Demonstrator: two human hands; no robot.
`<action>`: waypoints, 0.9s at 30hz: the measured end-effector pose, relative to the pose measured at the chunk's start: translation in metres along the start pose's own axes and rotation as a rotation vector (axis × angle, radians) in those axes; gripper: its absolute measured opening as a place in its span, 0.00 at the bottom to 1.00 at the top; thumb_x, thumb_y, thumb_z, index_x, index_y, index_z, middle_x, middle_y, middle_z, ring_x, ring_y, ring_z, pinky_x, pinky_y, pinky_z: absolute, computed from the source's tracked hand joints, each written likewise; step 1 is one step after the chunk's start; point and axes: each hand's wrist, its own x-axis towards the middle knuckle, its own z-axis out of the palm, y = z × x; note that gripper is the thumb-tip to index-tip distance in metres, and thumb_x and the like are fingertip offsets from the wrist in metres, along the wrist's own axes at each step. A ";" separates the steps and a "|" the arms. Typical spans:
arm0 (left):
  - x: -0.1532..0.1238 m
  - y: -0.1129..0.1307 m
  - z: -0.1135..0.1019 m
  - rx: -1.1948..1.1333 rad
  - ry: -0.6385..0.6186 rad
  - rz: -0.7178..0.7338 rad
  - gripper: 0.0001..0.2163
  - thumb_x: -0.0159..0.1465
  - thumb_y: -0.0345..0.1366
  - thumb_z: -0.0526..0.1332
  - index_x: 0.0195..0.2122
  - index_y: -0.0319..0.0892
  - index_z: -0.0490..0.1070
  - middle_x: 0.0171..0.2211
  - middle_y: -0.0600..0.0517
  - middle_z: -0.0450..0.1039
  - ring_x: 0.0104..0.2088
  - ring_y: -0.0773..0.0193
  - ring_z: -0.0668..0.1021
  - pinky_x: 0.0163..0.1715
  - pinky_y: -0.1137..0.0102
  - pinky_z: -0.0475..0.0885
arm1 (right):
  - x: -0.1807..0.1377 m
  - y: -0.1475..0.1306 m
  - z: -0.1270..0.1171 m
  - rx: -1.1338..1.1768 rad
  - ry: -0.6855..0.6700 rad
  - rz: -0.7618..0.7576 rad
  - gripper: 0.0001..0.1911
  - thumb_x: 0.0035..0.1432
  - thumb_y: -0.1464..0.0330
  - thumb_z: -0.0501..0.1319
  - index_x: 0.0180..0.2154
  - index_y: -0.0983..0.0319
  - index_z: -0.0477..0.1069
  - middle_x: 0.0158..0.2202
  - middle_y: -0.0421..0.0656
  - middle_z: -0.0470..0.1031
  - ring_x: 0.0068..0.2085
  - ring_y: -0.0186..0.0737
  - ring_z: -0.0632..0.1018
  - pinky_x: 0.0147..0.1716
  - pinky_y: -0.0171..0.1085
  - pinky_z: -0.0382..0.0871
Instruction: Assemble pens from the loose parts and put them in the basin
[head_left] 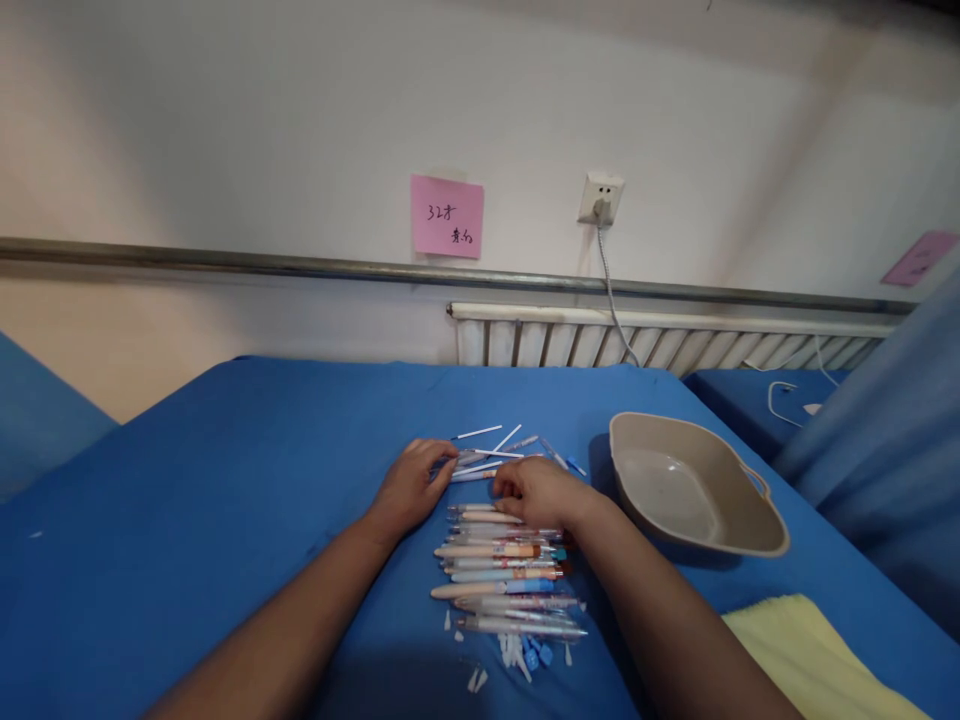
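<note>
Curling beside pens (487,551), left hand (411,488) and right hand (538,490), each grip half-closed, any hold too small to tell

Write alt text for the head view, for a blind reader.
A person's left hand and right hand are near thin white sticks, beyond a row of pens on a blue cover. A beige basin and yellow cloth lie to the right.

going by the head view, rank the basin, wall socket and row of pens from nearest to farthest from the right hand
From the right hand:
1. row of pens: right beside it, on the side toward the person
2. basin: off to its right
3. wall socket: ahead and higher up, beyond the other two
</note>
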 end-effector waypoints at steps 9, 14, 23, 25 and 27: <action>0.000 0.001 0.000 -0.023 0.011 0.017 0.09 0.64 0.36 0.53 0.38 0.43 0.71 0.39 0.50 0.76 0.41 0.59 0.74 0.45 0.63 0.67 | 0.002 -0.004 -0.002 -0.139 0.060 -0.039 0.10 0.50 0.71 0.60 0.36 0.59 0.74 0.35 0.42 0.77 0.35 0.40 0.74 0.32 0.34 0.60; -0.001 0.002 -0.001 -0.021 0.006 0.020 0.09 0.64 0.37 0.53 0.38 0.43 0.71 0.39 0.50 0.75 0.41 0.60 0.73 0.44 0.64 0.67 | 0.001 -0.003 -0.001 -0.085 0.032 -0.034 0.11 0.50 0.71 0.60 0.37 0.58 0.74 0.33 0.41 0.77 0.33 0.38 0.75 0.30 0.33 0.60; -0.001 0.004 -0.002 -0.030 0.006 0.029 0.09 0.64 0.36 0.52 0.38 0.43 0.71 0.39 0.50 0.75 0.41 0.60 0.73 0.44 0.64 0.67 | 0.006 -0.008 0.004 -0.289 0.080 -0.051 0.08 0.53 0.68 0.61 0.36 0.60 0.74 0.38 0.47 0.77 0.40 0.46 0.75 0.36 0.38 0.63; -0.001 0.005 -0.002 -0.032 0.010 0.027 0.09 0.64 0.36 0.52 0.38 0.43 0.71 0.40 0.50 0.75 0.42 0.60 0.74 0.45 0.64 0.67 | 0.005 -0.008 0.002 -0.276 0.082 -0.060 0.08 0.53 0.68 0.60 0.36 0.60 0.75 0.38 0.48 0.77 0.39 0.45 0.75 0.36 0.38 0.62; -0.001 0.005 -0.003 -0.046 0.008 0.034 0.09 0.64 0.36 0.52 0.39 0.43 0.71 0.40 0.49 0.75 0.42 0.59 0.74 0.45 0.64 0.67 | 0.004 -0.008 0.000 -0.257 0.085 -0.069 0.08 0.54 0.69 0.58 0.35 0.60 0.75 0.37 0.47 0.77 0.38 0.43 0.75 0.36 0.37 0.62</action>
